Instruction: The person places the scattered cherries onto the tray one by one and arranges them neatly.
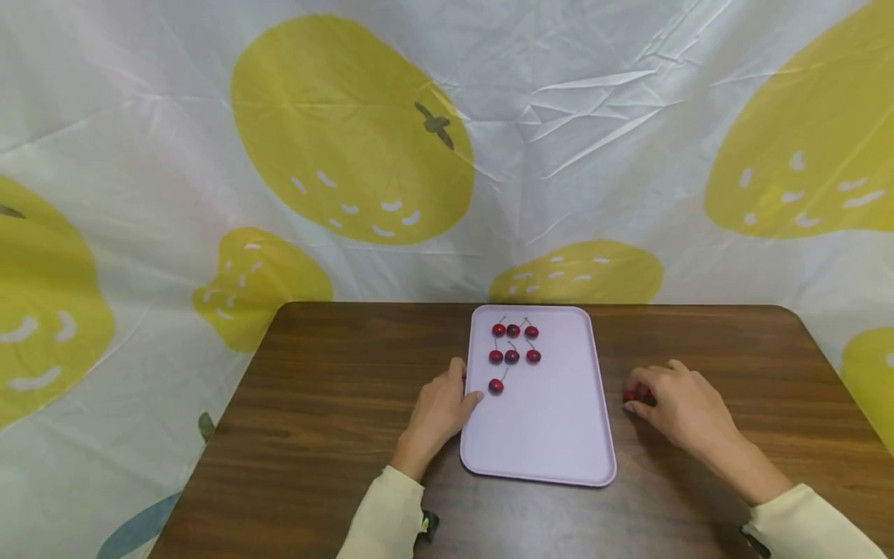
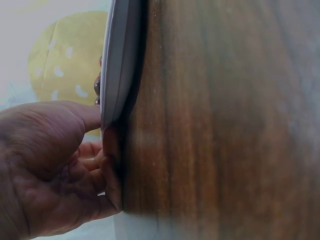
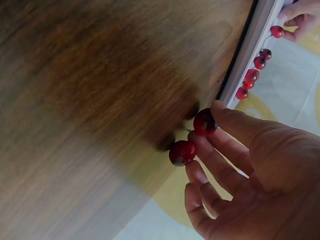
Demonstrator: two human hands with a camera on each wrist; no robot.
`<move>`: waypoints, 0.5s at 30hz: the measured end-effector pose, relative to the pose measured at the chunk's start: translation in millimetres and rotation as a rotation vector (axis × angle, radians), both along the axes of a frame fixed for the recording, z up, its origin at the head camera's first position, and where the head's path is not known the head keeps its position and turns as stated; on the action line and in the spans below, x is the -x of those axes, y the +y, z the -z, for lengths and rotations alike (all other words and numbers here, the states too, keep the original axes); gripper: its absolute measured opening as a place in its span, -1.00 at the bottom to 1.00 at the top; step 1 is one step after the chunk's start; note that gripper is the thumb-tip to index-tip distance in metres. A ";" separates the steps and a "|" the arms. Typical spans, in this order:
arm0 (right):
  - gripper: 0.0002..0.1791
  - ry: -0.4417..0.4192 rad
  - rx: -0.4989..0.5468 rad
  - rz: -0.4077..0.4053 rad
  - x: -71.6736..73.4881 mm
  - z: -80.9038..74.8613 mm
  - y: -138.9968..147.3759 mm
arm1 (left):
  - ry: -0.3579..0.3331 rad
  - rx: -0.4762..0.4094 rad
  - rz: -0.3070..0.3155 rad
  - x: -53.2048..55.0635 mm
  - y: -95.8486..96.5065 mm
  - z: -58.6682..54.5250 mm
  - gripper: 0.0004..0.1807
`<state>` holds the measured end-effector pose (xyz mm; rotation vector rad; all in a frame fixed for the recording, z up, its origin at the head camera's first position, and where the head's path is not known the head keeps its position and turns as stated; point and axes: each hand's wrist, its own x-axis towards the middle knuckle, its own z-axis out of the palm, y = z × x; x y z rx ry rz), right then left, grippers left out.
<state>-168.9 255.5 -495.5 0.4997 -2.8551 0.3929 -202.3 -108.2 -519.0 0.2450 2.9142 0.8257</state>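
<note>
A pale lilac tray [image 1: 559,435] lies on the table with its long sides running away from me. My left hand [image 1: 438,407] grips its left edge, thumb on the rim and fingers at the side and underneath, as the left wrist view shows. Red cherries with stems sit in the tray's far left part: a back row [image 1: 513,330] of three, a second row [image 1: 512,356] of three, and a single cherry [image 1: 496,386] in front. Right of the tray, my right hand [image 1: 680,404] pinches a dark red cherry [image 3: 205,121] between thumb and index finger. Another cherry [image 3: 182,153] lies against its fingertips.
The brown wooden table [image 1: 335,388] has rounded far corners. Behind it hangs a white cloth [image 1: 419,272] printed with big yellow fruits, close to the table's far edge.
</note>
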 end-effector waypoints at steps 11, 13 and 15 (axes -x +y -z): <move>-0.70 0.080 0.014 -0.010 2.9 -7.3 -2.1 | -0.011 -0.002 -0.010 -0.7 0.7 -1.3 -0.54; -0.70 0.114 0.020 -0.017 4.8 -10.4 -4.4 | -0.012 -0.001 -0.010 -0.9 0.7 -1.2 -0.53; -0.71 0.143 0.024 -0.021 7.3 -14.5 -8.7 | -0.015 -0.004 -0.010 -0.9 0.7 -0.8 -0.53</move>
